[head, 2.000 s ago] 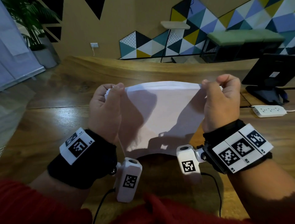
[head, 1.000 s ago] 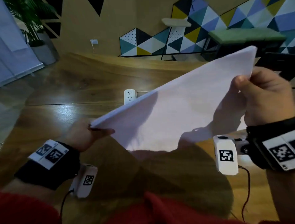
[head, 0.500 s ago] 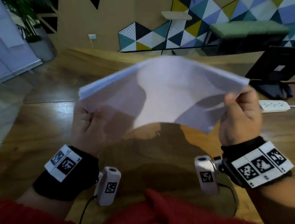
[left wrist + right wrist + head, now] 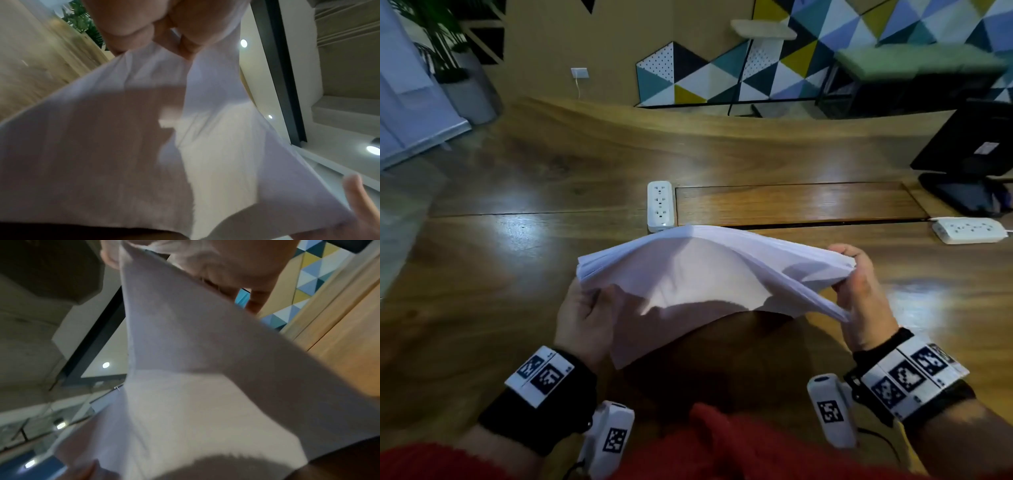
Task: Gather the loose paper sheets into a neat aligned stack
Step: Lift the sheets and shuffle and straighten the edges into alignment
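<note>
A stack of white paper sheets hangs in the air above the wooden table, bowed upward in the middle. My left hand grips its left edge from below, thumb on top of the sheets. My right hand pinches the right edge, where the sheets fan apart slightly. From the left wrist view the paper fills the frame under the curled fingers. In the right wrist view the paper hangs below the pinching fingers.
A white power strip lies just beyond the paper, another power strip at the right. A black monitor stand occupies the far right. A recessed wooden panel sits in the table's middle.
The stack was swung up tilted to the right, then levelled and brought lower. Both hands have kept hold of its two ends, now nearer the table.
</note>
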Motion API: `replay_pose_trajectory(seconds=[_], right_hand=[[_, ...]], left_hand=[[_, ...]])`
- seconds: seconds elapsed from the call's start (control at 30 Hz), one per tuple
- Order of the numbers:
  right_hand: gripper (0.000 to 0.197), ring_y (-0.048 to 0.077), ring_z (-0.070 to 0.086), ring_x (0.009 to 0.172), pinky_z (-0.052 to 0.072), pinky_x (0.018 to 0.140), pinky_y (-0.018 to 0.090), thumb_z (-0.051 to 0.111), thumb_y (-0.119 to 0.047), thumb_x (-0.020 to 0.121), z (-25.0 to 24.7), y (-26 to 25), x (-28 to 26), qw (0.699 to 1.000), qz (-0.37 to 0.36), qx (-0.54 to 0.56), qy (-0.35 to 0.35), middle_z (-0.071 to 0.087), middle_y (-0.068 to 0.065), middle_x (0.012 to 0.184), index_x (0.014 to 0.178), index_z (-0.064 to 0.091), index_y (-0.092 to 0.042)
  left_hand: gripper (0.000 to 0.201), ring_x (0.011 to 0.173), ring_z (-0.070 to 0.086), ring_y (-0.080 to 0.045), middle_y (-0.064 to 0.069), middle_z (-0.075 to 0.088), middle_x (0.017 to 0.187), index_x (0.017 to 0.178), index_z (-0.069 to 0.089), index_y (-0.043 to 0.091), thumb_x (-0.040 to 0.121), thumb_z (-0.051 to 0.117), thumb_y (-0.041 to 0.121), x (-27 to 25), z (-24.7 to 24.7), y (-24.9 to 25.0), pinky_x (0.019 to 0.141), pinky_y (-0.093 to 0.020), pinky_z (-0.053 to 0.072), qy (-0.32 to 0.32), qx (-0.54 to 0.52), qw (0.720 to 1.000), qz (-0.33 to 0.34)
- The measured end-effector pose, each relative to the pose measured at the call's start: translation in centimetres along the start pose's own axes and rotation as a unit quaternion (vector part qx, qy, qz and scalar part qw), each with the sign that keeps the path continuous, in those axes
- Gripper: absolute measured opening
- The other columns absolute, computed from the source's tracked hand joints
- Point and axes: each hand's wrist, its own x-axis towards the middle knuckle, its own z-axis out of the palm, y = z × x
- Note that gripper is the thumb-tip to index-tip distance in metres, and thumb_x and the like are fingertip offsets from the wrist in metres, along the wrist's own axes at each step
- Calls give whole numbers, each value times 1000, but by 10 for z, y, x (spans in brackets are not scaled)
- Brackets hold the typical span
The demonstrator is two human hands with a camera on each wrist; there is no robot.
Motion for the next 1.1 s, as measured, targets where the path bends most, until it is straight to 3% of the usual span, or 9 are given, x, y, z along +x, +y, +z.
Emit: replay_pose_trajectory(seconds=[0.17,0.23,0.33,0.4,0.5,0.6,0.83,0.97,1.1], right_hand=[[89,-9,46,118,42,89,8,66,-79,44,-13,1,-7,976,31,-97,-191,50,-32,126,124,36,-53],[100,-5,41,124,37,98,15,73,-73,39,-17,4,-7,960,67,-181,-205,45,-23,133,128,34,-48],[56,-4,56,99,46,93,26,70,-45,69,-8,-1,0,977,73,-193,-53,61,-1,115,118,53,-23],[15,-8,58,72,50,73,20,64,-34,77,3,-12,4,995,11,-96,30,65,-7,88,91,59,-34],[22,-2,56,66,49,61,14,70,-46,59,9,-32,5,993,-94,43,59,63,-17,70,77,60,-39],[17,-3,52,63,45,58,11,67,-33,66,15,-37,1,989,-129,62,30,59,-18,69,80,59,-38],[53,-3,52,57,44,56,13,46,15,84,25,-9,0,997,-13,1,81,61,-16,64,79,52,-36],[56,-3,53,68,45,70,11,49,20,77,20,-17,6,994,-41,12,102,62,-20,68,94,45,-33],[57,5,41,61,39,60,14,49,18,80,16,-13,3,996,-12,-13,89,51,-10,80,96,53,-37]], left_hand=[[23,97,65,-35,-18,69,101,105,64,7,88,48,4,3,-8,9,84,-45,51,1,-74,997,-4],[28,94,66,-31,-17,70,98,103,66,8,89,44,-3,7,-12,11,83,-42,51,-13,-79,997,4],[19,97,66,-37,-20,70,96,98,66,8,88,50,9,12,-15,13,81,-44,55,-4,-53,999,-3],[16,89,65,-32,-13,68,81,91,66,7,89,52,15,10,-18,19,65,-26,55,28,-19,999,5],[18,71,63,-12,11,67,65,88,66,9,91,49,13,-3,-23,44,58,-17,47,49,3,997,63],[33,61,65,0,28,66,55,74,60,23,88,46,-4,-14,-27,48,51,-4,43,7,-26,996,83],[20,80,68,-26,-21,69,86,95,59,-1,77,52,6,-9,-26,9,69,-32,55,-17,1,999,46],[12,70,64,-9,-1,64,69,89,55,-6,90,48,4,-7,-22,15,56,-7,46,4,-14,999,30],[17,61,64,4,14,70,61,98,52,2,88,41,-6,-1,-19,20,57,-11,51,-18,-129,990,-45]])
